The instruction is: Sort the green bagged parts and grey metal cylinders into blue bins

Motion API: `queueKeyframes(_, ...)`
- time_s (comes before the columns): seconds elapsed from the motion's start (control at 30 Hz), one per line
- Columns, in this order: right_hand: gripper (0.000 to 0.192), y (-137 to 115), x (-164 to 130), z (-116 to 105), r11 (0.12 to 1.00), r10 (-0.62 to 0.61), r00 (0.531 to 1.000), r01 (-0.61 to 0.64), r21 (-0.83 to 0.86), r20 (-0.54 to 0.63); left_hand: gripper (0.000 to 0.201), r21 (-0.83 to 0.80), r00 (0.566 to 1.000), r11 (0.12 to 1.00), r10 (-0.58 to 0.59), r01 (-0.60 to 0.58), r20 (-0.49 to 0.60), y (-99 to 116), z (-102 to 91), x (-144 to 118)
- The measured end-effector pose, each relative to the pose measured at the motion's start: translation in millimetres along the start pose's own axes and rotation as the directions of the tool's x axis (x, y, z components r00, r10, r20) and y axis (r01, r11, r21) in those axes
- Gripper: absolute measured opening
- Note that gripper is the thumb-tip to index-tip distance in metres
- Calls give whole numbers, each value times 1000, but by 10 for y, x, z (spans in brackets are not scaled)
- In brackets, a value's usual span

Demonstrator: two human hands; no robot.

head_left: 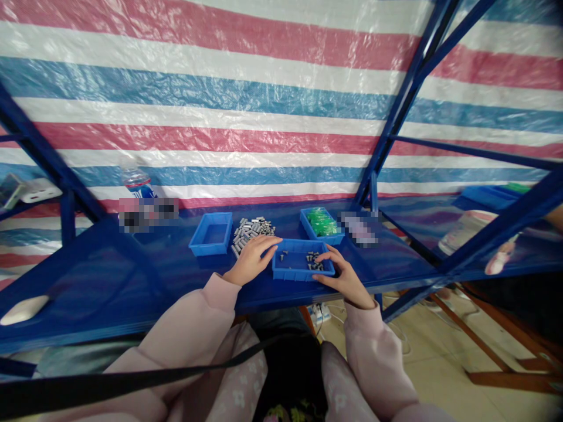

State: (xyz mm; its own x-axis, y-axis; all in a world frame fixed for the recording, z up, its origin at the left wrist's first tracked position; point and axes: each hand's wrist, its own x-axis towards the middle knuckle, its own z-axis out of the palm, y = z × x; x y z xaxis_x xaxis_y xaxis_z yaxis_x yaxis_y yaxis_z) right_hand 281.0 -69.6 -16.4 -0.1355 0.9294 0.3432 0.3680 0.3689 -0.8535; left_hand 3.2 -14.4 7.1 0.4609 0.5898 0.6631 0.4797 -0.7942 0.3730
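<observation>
A shallow blue plastic bin point(290, 274) lies near the table's front edge with several small dark screws point(314, 258) inside, mostly toward its right end. At its back left corner, my left hand point(251, 259) has straight fingers along the rim and the thumb against the left side. My right hand point(343, 275) wraps the right end: fingers reach over the wall close to the screws, while the thumb presses the front outside. Behind my left hand spreads a loose pile of short grey metal cylinders point(250, 228), partly covered by that hand.
Left of the pile stands another blue bin point(211, 253). A blue bin holding green plastic-wrapped pieces point(323, 221) sits behind the right end. A water bottle point(138, 183) and a pale computer mouse point(24, 309) are on the left. Blue metal posts point(382, 146) frame the table.
</observation>
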Motion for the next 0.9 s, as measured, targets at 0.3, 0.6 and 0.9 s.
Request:
queueKeyframes(0.3,36,-3,-2,-1,1000,-3,1000,3,-7,1,73,244,953,965,-156,92,261,-87,22,-44)
queueKeyframes(0.6,36,-13,1,6,1000,3,1000,-3,-11,-19,61,384,892,911,-294,153,342,-123,63,-102)
queueKeyframes(0.9,36,12,4,4,1000,-4,1000,3,-20,-4,34,374,929,922,-222,101,296,-106,33,-68)
